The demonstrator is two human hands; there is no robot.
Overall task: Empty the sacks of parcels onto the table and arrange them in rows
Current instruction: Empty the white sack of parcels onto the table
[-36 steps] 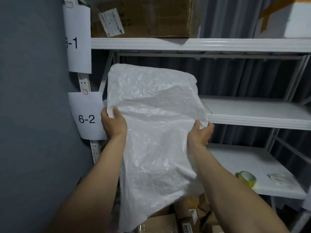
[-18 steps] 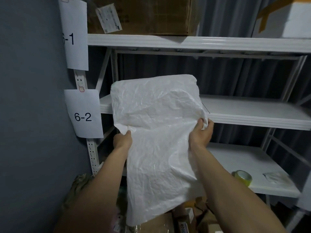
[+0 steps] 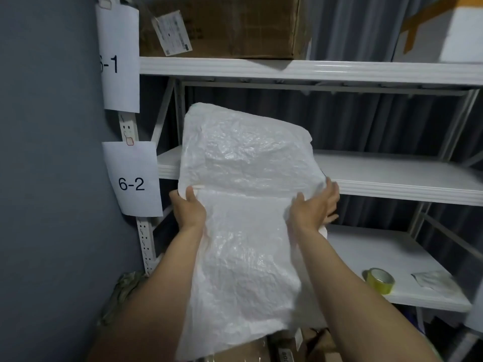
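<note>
A limp white woven sack (image 3: pixel 243 231) hangs upright in front of me, its top folded over toward me along a crease at hand height. My left hand (image 3: pixel 189 209) grips its left edge at the crease. My right hand (image 3: pixel 313 207) holds the right edge with fingers spread around it. Brown cardboard parcels (image 3: pixel 282 347) lie below the sack's lower end, mostly hidden by it and by my arms.
White metal shelving stands behind the sack, with paper labels 6-1 (image 3: pixel 117 61) and 6-2 (image 3: pixel 132 178) on its left post. A big cardboard box (image 3: pixel 227 24) sits on the top shelf. A tape roll (image 3: pixel 379 279) and a small packet (image 3: pixel 431 279) lie on the lowest shelf (image 3: pixel 366 254). A grey wall (image 3: pixel 52 178) is on the left.
The sack's top has been folded down toward me, so it stands shorter. My left hand dropped and then came back up to the crease; my right hand's fingers spread wider.
</note>
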